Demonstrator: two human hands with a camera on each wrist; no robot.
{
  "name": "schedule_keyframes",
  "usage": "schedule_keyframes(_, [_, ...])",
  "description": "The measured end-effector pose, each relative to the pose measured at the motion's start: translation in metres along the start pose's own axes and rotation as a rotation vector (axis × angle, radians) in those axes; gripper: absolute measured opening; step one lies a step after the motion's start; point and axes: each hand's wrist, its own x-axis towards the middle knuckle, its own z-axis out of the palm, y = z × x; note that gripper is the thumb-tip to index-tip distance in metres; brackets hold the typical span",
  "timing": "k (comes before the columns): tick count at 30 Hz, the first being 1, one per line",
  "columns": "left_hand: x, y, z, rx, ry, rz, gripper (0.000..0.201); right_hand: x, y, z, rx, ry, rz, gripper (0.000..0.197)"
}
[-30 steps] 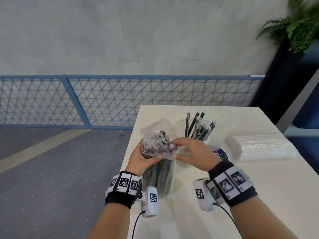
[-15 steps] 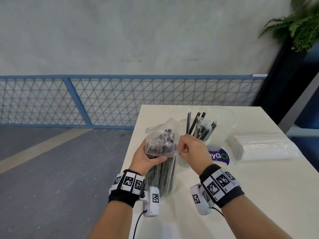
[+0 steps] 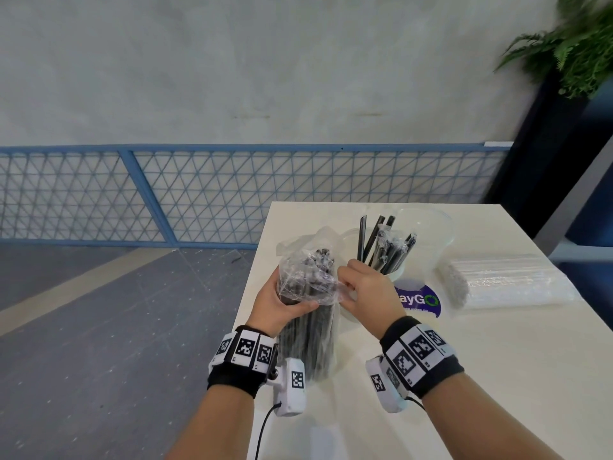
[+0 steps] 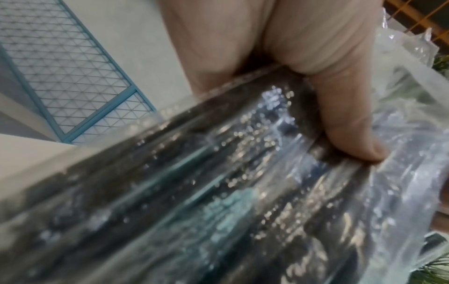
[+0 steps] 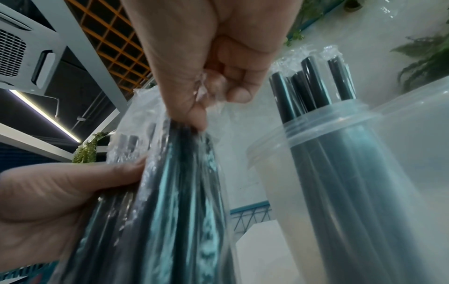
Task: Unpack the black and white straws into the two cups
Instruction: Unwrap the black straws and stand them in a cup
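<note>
A clear plastic bag of black straws [image 3: 310, 313] stands upright at the table's left edge. My left hand [image 3: 282, 302] grips the bag around its upper part, thumb pressed on the film [image 4: 350, 134]. My right hand [image 3: 365, 290] pinches the loose film near the bag's open top [image 5: 201, 100]. Behind it a clear cup [image 3: 391, 260] holds several wrapped black straws [image 5: 316, 92]. A second clear cup [image 3: 428, 234] stands farther back right, nothing visible inside it. A pack of white straws [image 3: 504, 288] lies flat at the right.
A purple round sticker [image 3: 419, 300] shows on the white table [image 3: 497, 376] by the cups. The table's left edge drops to a grey floor. A blue mesh fence [image 3: 166, 194] runs behind, and a dark planter with a fern [image 3: 580, 44] stands at back right.
My right hand has drawn back from over the bag's top to its right side, pinching film. The bag has risen slightly and stands more upright; the left hand keeps its grip.
</note>
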Motion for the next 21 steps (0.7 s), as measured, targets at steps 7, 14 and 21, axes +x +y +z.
schedule_keyframes(7, [0.003, -0.002, -0.004, 0.024, 0.049, -0.015, 0.060, 0.011, 0.006, -0.016, 0.146, -0.172, 0.091, 0.022])
schedule_keyframes(14, [0.003, -0.002, -0.001, 0.009, 0.017, -0.016, 0.063, 0.019, 0.002, -0.015, 0.193, -0.181, 0.245, 0.051])
schedule_keyframes(21, [0.000, 0.004, -0.002, 0.002, -0.037, 0.009, 0.060, 0.021, -0.002, -0.009, 0.190, -0.245, 0.256, 0.065])
